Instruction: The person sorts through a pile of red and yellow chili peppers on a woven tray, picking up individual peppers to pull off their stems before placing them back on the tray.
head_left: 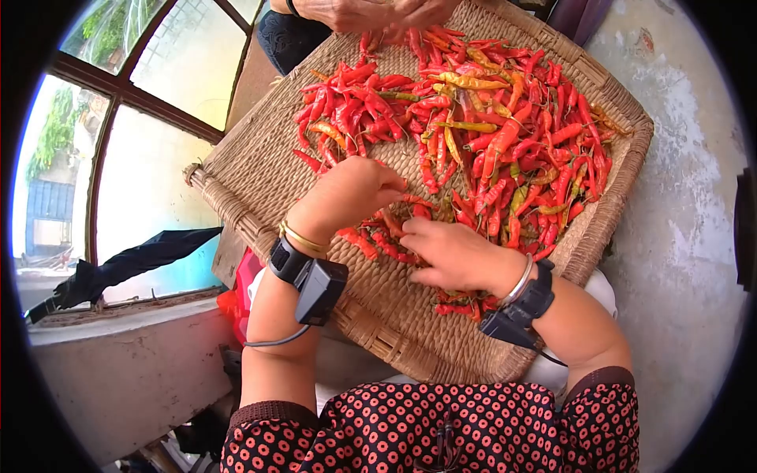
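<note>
My left hand [359, 191] is above the near-left part of a woven basket tray [260, 150], with its fingers pressed together. What they hold, if anything, is hidden. My right hand [453, 254] reaches left over the tray, palm down, its thumb apart from its bent fingers. Close to its fingertips, between the two hands, are a few red chili peppers [386, 246]. Beyond my hands spreads a large heap of red chili peppers [505, 146], with some yellow and greenish ones [471, 81] mixed in. A smaller red pile [355, 102] lies at the far left of the tray.
Another person's hands [359, 12] are at the tray's far edge. A window [158, 118] and a folded black umbrella [126, 268] are on the left. Wrist devices [322, 292] with cables are on both my forearms. Worn concrete floor [678, 236] lies to the right.
</note>
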### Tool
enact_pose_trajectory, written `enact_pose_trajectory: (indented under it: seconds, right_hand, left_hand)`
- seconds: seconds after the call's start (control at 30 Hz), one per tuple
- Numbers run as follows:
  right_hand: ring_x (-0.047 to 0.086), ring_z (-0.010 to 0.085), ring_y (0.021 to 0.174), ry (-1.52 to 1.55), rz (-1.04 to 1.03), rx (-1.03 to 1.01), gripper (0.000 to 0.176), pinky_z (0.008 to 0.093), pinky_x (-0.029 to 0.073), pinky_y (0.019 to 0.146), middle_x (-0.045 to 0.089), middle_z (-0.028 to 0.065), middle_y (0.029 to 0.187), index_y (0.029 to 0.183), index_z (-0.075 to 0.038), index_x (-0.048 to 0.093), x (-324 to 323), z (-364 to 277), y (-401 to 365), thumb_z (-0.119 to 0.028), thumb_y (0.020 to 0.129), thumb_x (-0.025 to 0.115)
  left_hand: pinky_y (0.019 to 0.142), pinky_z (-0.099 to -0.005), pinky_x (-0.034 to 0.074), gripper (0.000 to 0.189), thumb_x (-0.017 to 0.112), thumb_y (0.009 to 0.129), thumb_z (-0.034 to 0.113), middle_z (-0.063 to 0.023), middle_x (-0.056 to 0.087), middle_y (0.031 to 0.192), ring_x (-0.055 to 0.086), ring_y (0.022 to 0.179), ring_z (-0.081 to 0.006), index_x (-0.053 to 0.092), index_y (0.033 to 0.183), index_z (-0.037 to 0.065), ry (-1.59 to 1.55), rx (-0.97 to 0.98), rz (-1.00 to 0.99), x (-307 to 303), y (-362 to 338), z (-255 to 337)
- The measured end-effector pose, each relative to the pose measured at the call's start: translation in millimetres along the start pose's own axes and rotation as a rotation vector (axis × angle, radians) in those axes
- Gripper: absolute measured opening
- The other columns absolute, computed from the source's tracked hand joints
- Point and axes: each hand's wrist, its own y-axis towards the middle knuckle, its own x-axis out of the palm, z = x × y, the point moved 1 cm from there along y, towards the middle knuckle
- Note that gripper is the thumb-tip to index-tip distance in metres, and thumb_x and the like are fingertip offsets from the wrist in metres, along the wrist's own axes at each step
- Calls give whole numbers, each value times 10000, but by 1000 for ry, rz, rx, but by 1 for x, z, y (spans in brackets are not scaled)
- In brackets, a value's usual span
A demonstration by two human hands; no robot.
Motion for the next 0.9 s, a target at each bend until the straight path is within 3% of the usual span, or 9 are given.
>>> enact_pose_trajectory:
  seconds: [0.07, 0.1, 0.23, 0.33, 0.47, 0.53, 0.6, 0.7, 0.9]
  right_hand:
    - [570, 209, 932, 462, 71, 71, 357, 303, 484, 750, 512, 126, 1112, 1032, 33, 570, -14, 7, 2, -153, 742, 663]
    - [567, 209, 886, 645, 124, 172, 351, 298, 476, 744, 549, 118, 990, 1008, 35, 586, -25, 5, 3, -195, 754, 662]
    - [572, 121, 841, 1223, 270, 219, 260, 260, 467, 744, 555, 66, 980, 1015, 41, 591, -38, 14, -1, -141, 830, 595]
    - [584, 108, 779, 894, 459, 315, 244, 240, 468, 699, 562, 66, 951, 992, 38, 599, -35, 18, -2, -138, 824, 609]
    - [618, 261, 730, 221, 266, 307, 172, 357, 484, 653, 605, 120, 777, 867, -23, 629, -41, 25, -13, -167, 774, 619]
    - [602, 321, 767, 119, 224, 344, 161, 410, 475, 676, 615, 141, 765, 828, -46, 638, -48, 22, -21, -184, 748, 611]
    - [610, 316, 773, 103, -109, 284, 171, 410, 476, 684, 630, 141, 786, 836, -60, 649, -49, 23, -29, -195, 740, 605]
    - [605, 319, 750, 220, -281, 229, 198, 413, 467, 668, 629, 146, 768, 856, -50, 639, -45, 15, -32, -192, 729, 588]
    - [587, 354, 777, 363, -518, -3, 242, 434, 452, 674, 612, 169, 791, 895, -8, 589, -17, 11, -34, -161, 710, 557]
  left_hand:
    - [675, -317, 480, 211, 655, 763, 150, -104, 637, 763, 628, 728, -228, 643, 928, 19, -392, 46, -23, -3, 0, 4]
    - [675, -317, 480, 211, 655, 763, 150, -104, 637, 763, 628, 728, -228, 643, 928, 19, -393, 46, -21, -5, 0, 7]
    - [680, -292, 492, 228, 651, 749, 134, -126, 659, 808, 642, 734, -199, 660, 952, 32, -471, 99, -52, -9, 1, 16]
    - [622, -237, 466, 138, 597, 774, 23, -38, 664, 770, 591, 695, -67, 671, 890, 30, -484, 59, -5, -23, 0, 11]
    - [620, -231, 457, 182, 597, 789, 30, -41, 655, 807, 557, 688, -63, 665, 957, 37, -337, -169, 502, -38, 0, -14]
    - [631, -254, 467, 260, 637, 778, 66, -83, 651, 904, 579, 701, -121, 632, 1037, 34, -136, -161, 731, -34, 2, -17]
    - [767, -371, 483, 312, 687, 730, 134, -146, 624, 961, 594, 900, -312, 616, 1013, 22, 152, -164, 851, -29, 4, -12]
    - [611, -293, 473, 266, 682, 729, 76, -119, 631, 834, 606, 666, -184, 626, 984, 22, -68, 36, 415, -8, 5, 5]
    - [680, -377, 480, 277, 632, 690, 58, -141, 616, 820, 599, 749, -316, 618, 966, 36, -237, 364, -131, 40, 9, 44]
